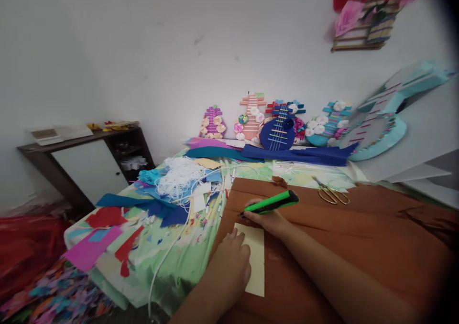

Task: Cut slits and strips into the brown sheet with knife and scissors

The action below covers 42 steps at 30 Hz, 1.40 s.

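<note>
A dark cabinet (86,159) is standing way off left of both hands, and white string (179,178) is lying heaped beyond the left one on a messy green tablecloth (168,250). Left hand (234,257) is resting, fingers loosely bent, on a pale yellow card (257,266); right hand (265,220) is gripping a green cutter (276,201) just past it. A brown sheet (311,228) is spreading underneath, gold scissors (333,196) lying beyond the right hand.

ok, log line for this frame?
left hand: on yellow card; right hand: holding green cutter; under card: brown sheet; beyond: scissors
</note>
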Tool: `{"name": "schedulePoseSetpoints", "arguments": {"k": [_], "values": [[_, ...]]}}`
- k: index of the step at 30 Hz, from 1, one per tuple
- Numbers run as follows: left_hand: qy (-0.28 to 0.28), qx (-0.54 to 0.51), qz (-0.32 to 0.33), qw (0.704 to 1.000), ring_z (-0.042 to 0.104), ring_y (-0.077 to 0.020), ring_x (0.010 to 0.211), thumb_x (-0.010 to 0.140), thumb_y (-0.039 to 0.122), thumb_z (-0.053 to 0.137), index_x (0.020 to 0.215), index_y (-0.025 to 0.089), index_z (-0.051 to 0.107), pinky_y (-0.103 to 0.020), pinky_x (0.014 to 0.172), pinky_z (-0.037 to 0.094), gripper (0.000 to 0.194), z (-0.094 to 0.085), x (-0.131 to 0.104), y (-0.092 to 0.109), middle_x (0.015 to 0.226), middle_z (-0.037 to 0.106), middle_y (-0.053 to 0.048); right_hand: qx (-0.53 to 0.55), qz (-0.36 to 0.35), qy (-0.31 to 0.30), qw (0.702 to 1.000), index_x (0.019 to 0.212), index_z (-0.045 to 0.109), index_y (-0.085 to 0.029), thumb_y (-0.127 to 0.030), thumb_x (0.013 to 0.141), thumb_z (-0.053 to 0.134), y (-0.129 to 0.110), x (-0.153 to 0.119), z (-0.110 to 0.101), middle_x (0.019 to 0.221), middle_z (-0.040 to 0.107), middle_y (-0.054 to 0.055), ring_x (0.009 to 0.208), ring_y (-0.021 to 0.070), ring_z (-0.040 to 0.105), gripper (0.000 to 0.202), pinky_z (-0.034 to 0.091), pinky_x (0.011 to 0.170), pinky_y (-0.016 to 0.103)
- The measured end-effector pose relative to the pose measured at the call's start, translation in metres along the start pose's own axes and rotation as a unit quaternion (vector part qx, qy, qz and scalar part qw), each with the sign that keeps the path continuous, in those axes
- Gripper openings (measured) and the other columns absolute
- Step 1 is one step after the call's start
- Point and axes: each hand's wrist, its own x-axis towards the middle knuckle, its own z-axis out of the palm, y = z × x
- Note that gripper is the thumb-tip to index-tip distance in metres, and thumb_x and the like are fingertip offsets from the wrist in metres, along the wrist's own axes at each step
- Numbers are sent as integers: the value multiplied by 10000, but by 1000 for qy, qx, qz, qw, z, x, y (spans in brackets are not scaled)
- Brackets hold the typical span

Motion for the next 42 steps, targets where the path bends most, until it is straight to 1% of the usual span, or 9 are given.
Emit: {"name": "schedulePoseSetpoints", "arguments": {"k": [5,10,14,16,22,28,32,37,42], "values": [[31,-39,-8,999,340,-269,1167,727,81,423,977,91,561,-402,984,257,285,5,-2,-2,1162,494,-123,5,7,-17,1000,824,515,-190,-403,588,649,4,-1,1,655,572,-15,614,138,565,345,452,582,267],[81,-76,-21,994,327,-258,1172,720,76,413,933,135,565,-420,998,233,268,10,-5,-4,1149,505,-82,-37,-5,-1,999,775,552,-189,-348,563,674,5,1,5,701,580,0,685,155,557,291,443,646,282],[97,-88,-20,991,334,-251,1164,712,76,405,957,146,559,-407,991,248,298,11,-6,-6,1113,524,-67,-52,-14,-8,999,917,563,-185,-342,599,654,6,1,4,742,596,24,727,170,564,366,452,664,297],[102,-89,-22,991,351,-246,1148,707,75,403,966,151,555,-409,988,251,309,11,-6,-6,1103,528,-65,-55,-17,-16,998,970,554,-186,-342,609,650,7,0,3,744,601,28,728,171,569,405,457,659,298],[110,-101,-29,988,385,-224,1105,696,83,403,972,166,548,-395,994,244,322,9,-8,-2,1075,537,-55,-48,-31,-33,998,925,560,-182,-385,615,636,9,0,3,744,604,31,694,166,573,378,464,638,299],[96,-111,-41,988,363,-241,1128,687,98,410,1121,172,508,-402,978,276,452,7,-6,-3,1118,527,-57,-41,-49,-47,997,953,551,-181,-402,634,625,11,1,0,789,604,36,687,156,576,395,468,648,298],[108,-109,-30,988,388,-226,1106,684,99,416,1084,181,534,-396,991,260,425,7,-5,-3,1115,529,-50,-44,-52,-46,997,924,563,-188,-376,633,631,11,0,-1,831,607,40,729,163,581,353,475,665,296],[121,-110,-35,986,389,-225,1109,686,94,416,1062,177,544,-386,982,283,406,8,-5,-2,1114,532,-54,-55,-61,-43,996,897,579,-191,-358,641,623,9,-1,0,879,602,52,799,181,573,309,469,707,309],[123,-104,-35,986,396,-227,1105,691,102,428,1063,194,547,-391,979,285,400,8,-6,-3,1087,547,-43,-60,-71,-41,995,839,574,-193,-340,647,609,15,4,3,809,598,33,749,167,565,244,463,695,306]]}}
